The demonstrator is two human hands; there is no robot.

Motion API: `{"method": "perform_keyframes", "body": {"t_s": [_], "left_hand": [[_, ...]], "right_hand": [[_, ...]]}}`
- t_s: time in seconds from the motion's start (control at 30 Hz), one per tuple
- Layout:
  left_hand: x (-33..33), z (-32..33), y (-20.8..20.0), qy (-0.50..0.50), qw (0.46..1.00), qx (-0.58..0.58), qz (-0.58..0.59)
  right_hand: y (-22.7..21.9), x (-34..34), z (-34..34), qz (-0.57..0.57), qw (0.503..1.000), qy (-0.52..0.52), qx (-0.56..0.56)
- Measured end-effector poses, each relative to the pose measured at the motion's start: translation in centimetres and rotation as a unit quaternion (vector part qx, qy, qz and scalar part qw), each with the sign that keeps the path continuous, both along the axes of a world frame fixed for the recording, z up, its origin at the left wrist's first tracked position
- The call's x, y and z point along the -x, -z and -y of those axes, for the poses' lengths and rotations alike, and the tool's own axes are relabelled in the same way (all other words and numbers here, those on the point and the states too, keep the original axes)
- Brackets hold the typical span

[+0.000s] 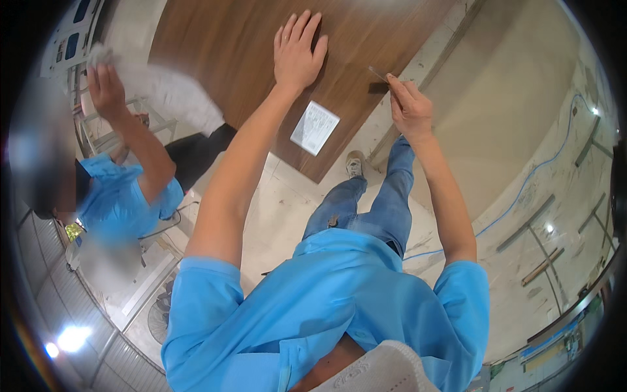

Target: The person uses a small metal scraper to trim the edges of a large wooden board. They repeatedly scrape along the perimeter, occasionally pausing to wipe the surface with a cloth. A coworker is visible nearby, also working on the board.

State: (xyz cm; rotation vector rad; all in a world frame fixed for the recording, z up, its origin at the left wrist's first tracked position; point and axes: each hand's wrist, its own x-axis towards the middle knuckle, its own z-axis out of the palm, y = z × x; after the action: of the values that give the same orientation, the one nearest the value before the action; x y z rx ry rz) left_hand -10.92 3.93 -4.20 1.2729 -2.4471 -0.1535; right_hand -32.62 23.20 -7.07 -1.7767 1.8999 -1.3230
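Note:
My left hand (299,55) lies flat on a brown wood-grain panel (222,49), its fingers stretched out. Off the panel's right edge, my right hand (411,108) pinches a thin, pale, narrow strip (377,74) between thumb and fingertips. The strip points up and to the left over the panel; its exact kind is too small to make out. Below my left hand, a white printed label (315,128) sits on the panel near its close corner.
To the left a co-worker in a blue shirt (124,196) holds up a greyish wad (101,55). A large beige board (503,85) stands right of the panel. A thin blue hose (522,196) crosses the floor among metal bars (526,222). A fan (159,317) stands at lower left.

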Motion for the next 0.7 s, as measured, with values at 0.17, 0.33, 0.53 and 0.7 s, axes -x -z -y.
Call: {"method": "perform_keyframes", "body": {"t_s": [0.17, 0.33, 0.53, 0.7], "left_hand": [[-0.1, 0.7, 0.2, 0.004, 1.0, -0.006, -0.016], [-0.2, 0.7, 0.2, 0.02, 0.998, 0.051, -0.021], [-0.2, 0.8, 0.4, 0.031, 0.998, 0.043, -0.024], [-0.1, 0.8, 0.5, 0.018, 0.999, 0.03, -0.019]], "right_hand": [[0.1, -7.7, -5.5, 0.004, 1.0, -0.006, 0.027], [0.0, -15.1, -11.6, -0.02, 0.997, -0.07, 0.004], [-2.1, -16.7, -14.3, 0.012, 0.984, -0.174, -0.03], [-1.5, -4.8, -4.5, 0.289, 0.943, 0.161, 0.04]]}}
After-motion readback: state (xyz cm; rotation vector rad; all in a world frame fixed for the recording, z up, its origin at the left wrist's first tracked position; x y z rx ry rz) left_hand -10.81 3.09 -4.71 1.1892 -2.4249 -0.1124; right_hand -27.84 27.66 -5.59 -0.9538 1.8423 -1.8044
